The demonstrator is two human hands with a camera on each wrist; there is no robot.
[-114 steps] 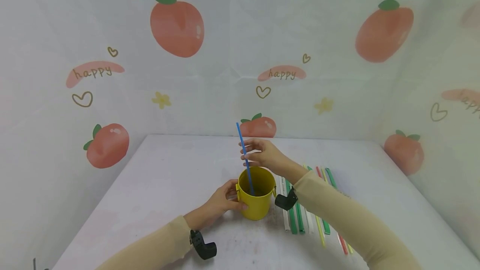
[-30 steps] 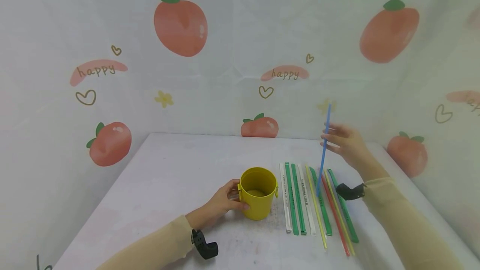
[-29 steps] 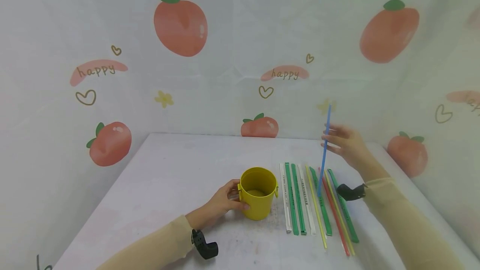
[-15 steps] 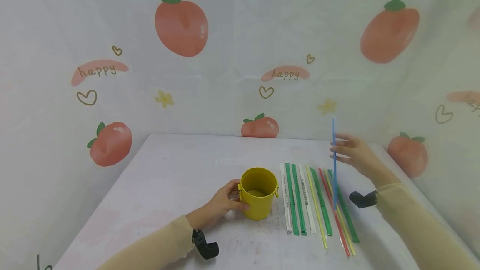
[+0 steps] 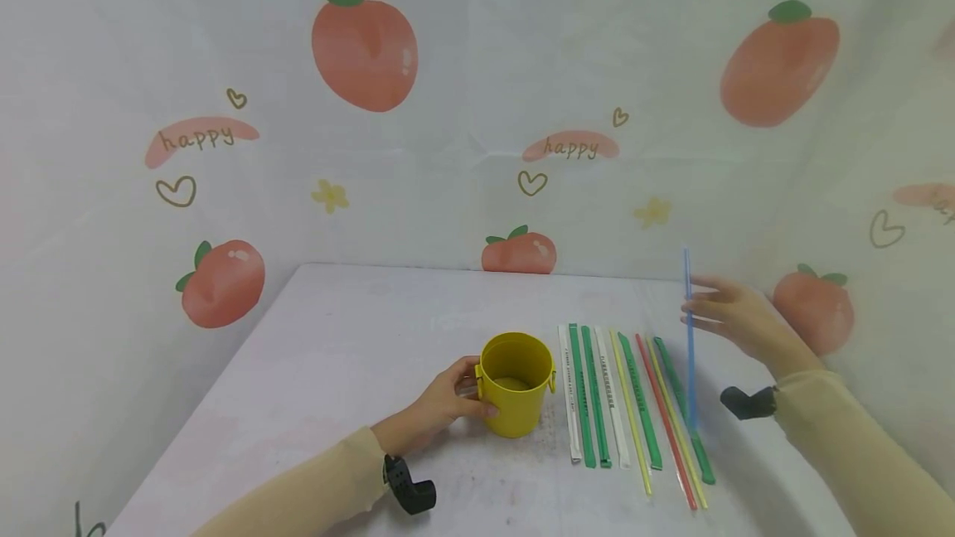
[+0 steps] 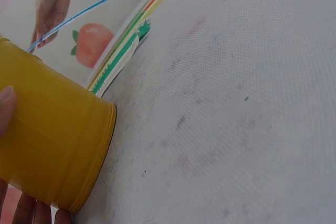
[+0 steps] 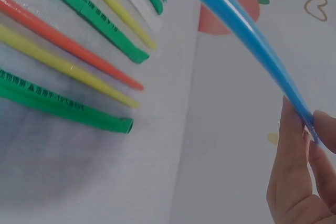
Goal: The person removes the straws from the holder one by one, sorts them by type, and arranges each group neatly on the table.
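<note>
My left hand (image 5: 436, 406) grips the left side of a small yellow bucket (image 5: 515, 408), which stands upright on the table. In the left wrist view a fingertip lies on the wall of the bucket (image 6: 47, 129) and more fingers show below it. My right hand (image 5: 749, 330) pinches a blue straw (image 5: 690, 371) between thumb and fingers. The straw hangs nearly vertical at the right end of the straw row, its lower end in front of the rightmost green wrapped straw (image 5: 703, 462). In the right wrist view the fingertips hold one end of the blue straw (image 7: 252, 40).
Right of the bucket, several straws lie side by side on the white table (image 5: 358, 330). Among them are a white wrapped one (image 5: 569, 404), green wrapped ones (image 5: 584, 404), a yellow one (image 5: 632, 417) and a red one (image 5: 664, 408). A patterned cloth (image 5: 448, 189) hangs behind.
The blue straw has come out of the bucket and travelled right in my right hand, past the red straw, then lower and more upright. My left hand keeps its grip on the bucket.
</note>
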